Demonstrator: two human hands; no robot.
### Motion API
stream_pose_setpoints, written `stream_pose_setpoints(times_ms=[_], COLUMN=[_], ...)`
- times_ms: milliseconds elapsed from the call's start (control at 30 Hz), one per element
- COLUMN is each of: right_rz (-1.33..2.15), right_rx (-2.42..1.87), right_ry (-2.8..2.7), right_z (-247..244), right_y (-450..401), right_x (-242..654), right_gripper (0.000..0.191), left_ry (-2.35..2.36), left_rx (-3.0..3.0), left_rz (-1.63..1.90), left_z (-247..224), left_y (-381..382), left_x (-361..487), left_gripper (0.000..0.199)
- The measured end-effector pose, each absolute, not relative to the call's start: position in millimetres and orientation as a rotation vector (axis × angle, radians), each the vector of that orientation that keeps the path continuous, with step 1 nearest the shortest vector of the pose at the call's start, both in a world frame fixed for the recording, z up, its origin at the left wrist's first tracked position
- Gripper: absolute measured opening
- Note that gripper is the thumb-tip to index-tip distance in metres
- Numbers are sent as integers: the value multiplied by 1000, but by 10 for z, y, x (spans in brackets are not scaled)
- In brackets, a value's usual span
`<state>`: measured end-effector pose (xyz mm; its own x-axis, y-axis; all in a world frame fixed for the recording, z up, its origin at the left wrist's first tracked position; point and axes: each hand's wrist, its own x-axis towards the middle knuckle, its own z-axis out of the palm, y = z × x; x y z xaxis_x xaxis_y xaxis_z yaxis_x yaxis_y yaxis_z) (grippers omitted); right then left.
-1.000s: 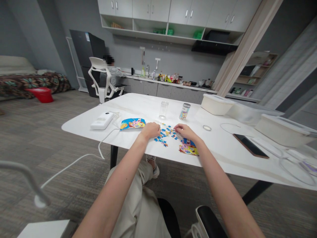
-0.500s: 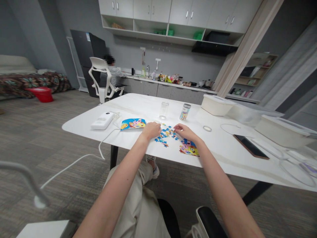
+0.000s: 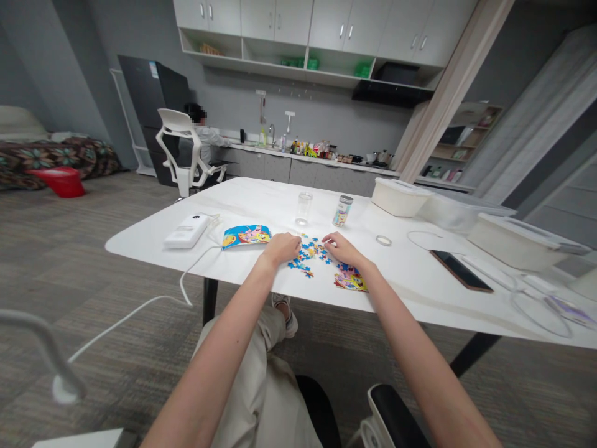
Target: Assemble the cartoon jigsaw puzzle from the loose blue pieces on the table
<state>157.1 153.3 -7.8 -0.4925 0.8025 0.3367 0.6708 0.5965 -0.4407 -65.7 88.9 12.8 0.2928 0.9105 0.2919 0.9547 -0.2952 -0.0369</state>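
Note:
Loose jigsaw puzzle pieces [image 3: 308, 250], mostly blue with yellow and red bits, lie scattered between my two hands on the white table. At their left edge rests my left hand [image 3: 283, 247], fingers curled in; whatever they hold is hidden. My right hand [image 3: 342, 249] reaches in from the other side, its fingertips bent together among the pieces, too small to show what is in them. Under the right wrist is a partly joined cartoon puzzle [image 3: 349, 278], partly covered by the forearm. A curved cartoon picture sheet [image 3: 246, 236] lies left of my left hand.
Behind the pieces stand a clear jar [image 3: 304, 208] and a labelled canister [image 3: 342, 211]. A ring-shaped lid [image 3: 383, 240] and a phone [image 3: 459, 270] lie to the right, near pale bins [image 3: 401, 198]. A white corded device [image 3: 187, 231] sits left. A person sits beyond the table.
The view has shifted slightly, so the scene sits a little further left. Both hands stay by the pieces; my right fingertips have moved only slightly.

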Motion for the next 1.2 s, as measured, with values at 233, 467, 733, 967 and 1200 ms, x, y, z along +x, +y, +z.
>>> stream_pose_setpoints(times_ms=[233, 467, 733, 967, 1200], right_rz=[507, 635, 552, 472, 473], right_rx=[-1185, -1016, -1005, -1000, -950], right_ry=[-2378, -2456, -2518, -2497, -2493], right_z=[-2, 44, 68, 54, 38], right_y=[1489, 1465, 1416, 1414, 1403], right_x=[1407, 1432, 1411, 1407, 1406], right_gripper=[34, 33, 27, 23, 25], left_ry=[-1733, -1665, -1667, -1712, -1712], left_rx=[-2310, -2350, -2385, -2374, -2363], left_rz=[-317, -304, -301, -305, -330], left_z=[120, 117, 134, 132, 126], left_y=[911, 909, 904, 903, 910], left_x=[-674, -679, -669, -677, -679], left_gripper=[36, 35, 38, 38, 37])
